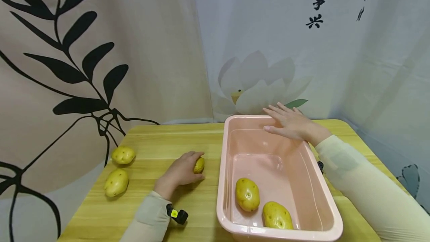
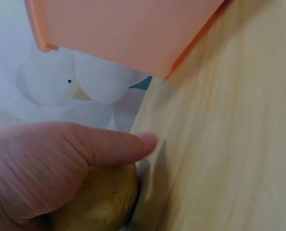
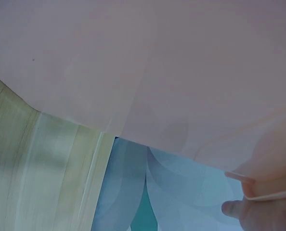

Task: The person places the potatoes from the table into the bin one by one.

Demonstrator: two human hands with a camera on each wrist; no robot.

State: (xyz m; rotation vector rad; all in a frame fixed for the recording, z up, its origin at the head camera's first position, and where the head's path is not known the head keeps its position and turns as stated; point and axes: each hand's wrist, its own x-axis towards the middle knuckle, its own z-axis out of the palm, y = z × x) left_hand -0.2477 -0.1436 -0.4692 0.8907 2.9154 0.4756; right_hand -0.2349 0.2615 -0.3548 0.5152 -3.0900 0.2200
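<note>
My left hand [image 1: 181, 170] grips a yellow potato [image 1: 199, 165] on the table, left of a pink plastic basin [image 1: 221, 182]. In the left wrist view, the thumb [image 2: 119, 147] lies along the near side of that potato [image 2: 107, 197], while the other fingers are out of sight. Across the basin's far right corner rests my right hand [image 1: 290, 124], its fingers outstretched over the rim and its thumb on the inner side. Inside the basin lie two potatoes, one potato [image 1: 247, 194] farther in and another potato [image 1: 277, 216] by the near wall.
Two more potatoes sit at the table's left edge, the upper potato [image 1: 123, 155] just behind the lower potato [image 1: 116, 182]. The wooden table [image 1: 161, 137] ends at a printed curtain [image 1: 161, 47] at the back. A wrist camera [image 1: 178, 214] is strapped to the left sleeve.
</note>
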